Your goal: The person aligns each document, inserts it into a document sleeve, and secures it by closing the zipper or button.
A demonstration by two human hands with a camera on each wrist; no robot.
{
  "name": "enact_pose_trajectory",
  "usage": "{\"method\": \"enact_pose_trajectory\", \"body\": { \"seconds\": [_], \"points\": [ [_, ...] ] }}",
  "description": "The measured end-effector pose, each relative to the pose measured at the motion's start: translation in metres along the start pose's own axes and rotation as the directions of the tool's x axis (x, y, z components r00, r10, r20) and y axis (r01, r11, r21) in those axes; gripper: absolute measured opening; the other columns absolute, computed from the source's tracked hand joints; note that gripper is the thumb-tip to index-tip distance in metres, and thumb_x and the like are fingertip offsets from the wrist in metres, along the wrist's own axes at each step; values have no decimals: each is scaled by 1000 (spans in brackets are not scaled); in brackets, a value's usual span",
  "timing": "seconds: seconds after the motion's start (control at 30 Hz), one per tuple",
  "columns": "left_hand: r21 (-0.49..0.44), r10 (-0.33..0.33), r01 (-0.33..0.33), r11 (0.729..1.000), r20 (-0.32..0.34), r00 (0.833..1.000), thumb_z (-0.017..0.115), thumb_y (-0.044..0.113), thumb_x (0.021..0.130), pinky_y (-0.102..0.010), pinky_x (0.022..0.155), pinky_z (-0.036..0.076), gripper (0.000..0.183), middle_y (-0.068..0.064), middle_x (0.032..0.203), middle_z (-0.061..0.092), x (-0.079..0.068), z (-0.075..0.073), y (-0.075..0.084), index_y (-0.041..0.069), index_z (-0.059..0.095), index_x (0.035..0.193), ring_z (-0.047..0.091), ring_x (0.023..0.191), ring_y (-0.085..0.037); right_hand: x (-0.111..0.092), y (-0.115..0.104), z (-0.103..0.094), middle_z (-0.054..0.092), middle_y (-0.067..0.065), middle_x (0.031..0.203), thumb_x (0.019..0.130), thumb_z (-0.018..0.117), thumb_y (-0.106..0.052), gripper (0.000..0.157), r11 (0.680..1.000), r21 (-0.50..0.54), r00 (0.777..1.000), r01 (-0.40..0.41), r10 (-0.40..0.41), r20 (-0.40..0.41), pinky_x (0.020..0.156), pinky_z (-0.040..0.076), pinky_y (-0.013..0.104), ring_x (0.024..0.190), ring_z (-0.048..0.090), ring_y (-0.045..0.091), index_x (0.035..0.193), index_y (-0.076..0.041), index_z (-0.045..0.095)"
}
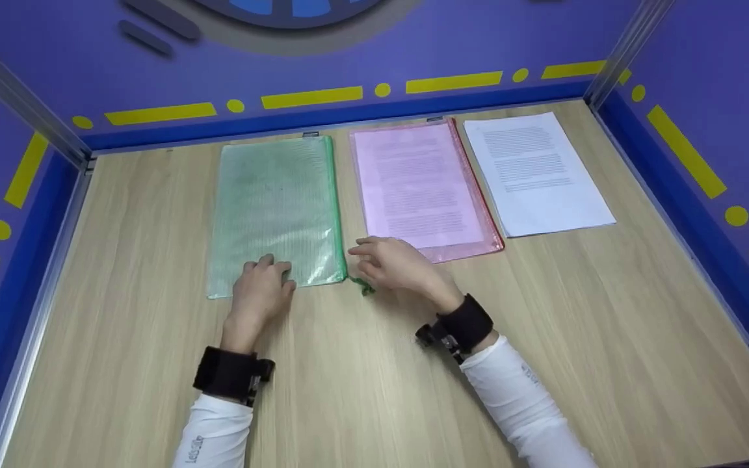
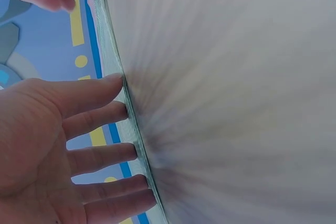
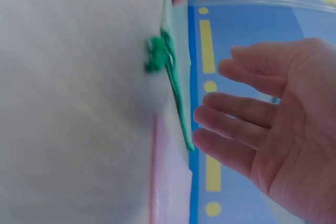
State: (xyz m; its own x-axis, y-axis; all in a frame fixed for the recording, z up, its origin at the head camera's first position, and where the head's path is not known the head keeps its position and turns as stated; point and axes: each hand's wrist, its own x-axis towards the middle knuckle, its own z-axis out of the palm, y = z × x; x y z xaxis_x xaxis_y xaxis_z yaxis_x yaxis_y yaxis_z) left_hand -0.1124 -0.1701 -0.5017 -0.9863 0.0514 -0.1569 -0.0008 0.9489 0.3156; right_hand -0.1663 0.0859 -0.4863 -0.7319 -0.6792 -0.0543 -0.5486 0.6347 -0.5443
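Observation:
A translucent green zip folder [image 1: 274,201] lies flat on the table, its green zip running down the right side. My left hand [image 1: 262,289] rests its fingertips on the folder's near edge, spread and only slightly bent in the left wrist view. At the folder's near right corner trails a green cord [image 3: 178,95] with a knotted end. Just above that cord hovers my right hand [image 1: 400,263], fingers loosely bent and holding nothing. It partly covers the near left corner of a pink zip folder [image 1: 472,252] with printed sheets inside.
To the right of the pink folder lies a stack of printed paper [image 1: 537,201]. Purple panels [image 1: 465,39] with yellow marks wall in the wooden table [image 1: 348,390] at the back and both sides.

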Motion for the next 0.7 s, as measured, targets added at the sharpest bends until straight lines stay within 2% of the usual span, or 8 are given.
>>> {"method": "enact_pose_trajectory", "body": {
  "seconds": [0.2, 0.43, 0.57, 0.7],
  "points": [
    [9, -12, 12, 1000, 5, 1000, 61, 22, 95, -61, 89, 52, 39, -24, 139, 55, 0, 0, 0, 6, 64, 130, 54, 121, -50, -18, 23, -23, 65, 16, 134, 97, 55, -12, 35, 997, -4, 990, -74, 73, -117, 111, 46, 45, 128, 60, 32, 130, -4, 64],
    [13, -25, 25, 1000, 17, 1000, 63, 26, 94, -62, 89, 52, 39, -25, 142, 52, 3, -3, -3, 8, 64, 130, 51, 125, -50, -39, 61, -43, 64, 18, 134, 97, 58, -15, 35, 988, 58, 960, -146, 156, -233, 112, 43, 49, 128, 58, 36, 130, -3, 64],
    [20, -34, 33, 999, 35, 999, 63, 27, 94, -62, 90, 51, 39, -24, 142, 52, 4, -4, -3, 8, 64, 128, 50, 127, -49, -51, 83, -55, 59, 23, 138, 97, 58, -15, 36, 979, 73, 932, -189, 202, -302, 115, 38, 52, 133, 52, 40, 131, -2, 63],
    [25, -39, 38, 999, 48, 998, 63, 27, 95, -62, 90, 51, 39, -24, 143, 51, 5, -3, -2, 8, 64, 129, 49, 127, -49, -65, 105, -68, 55, 25, 142, 97, 58, -16, 39, 961, 113, 891, -254, 278, -360, 117, 34, 54, 137, 47, 42, 134, -1, 60]
  ]
}}
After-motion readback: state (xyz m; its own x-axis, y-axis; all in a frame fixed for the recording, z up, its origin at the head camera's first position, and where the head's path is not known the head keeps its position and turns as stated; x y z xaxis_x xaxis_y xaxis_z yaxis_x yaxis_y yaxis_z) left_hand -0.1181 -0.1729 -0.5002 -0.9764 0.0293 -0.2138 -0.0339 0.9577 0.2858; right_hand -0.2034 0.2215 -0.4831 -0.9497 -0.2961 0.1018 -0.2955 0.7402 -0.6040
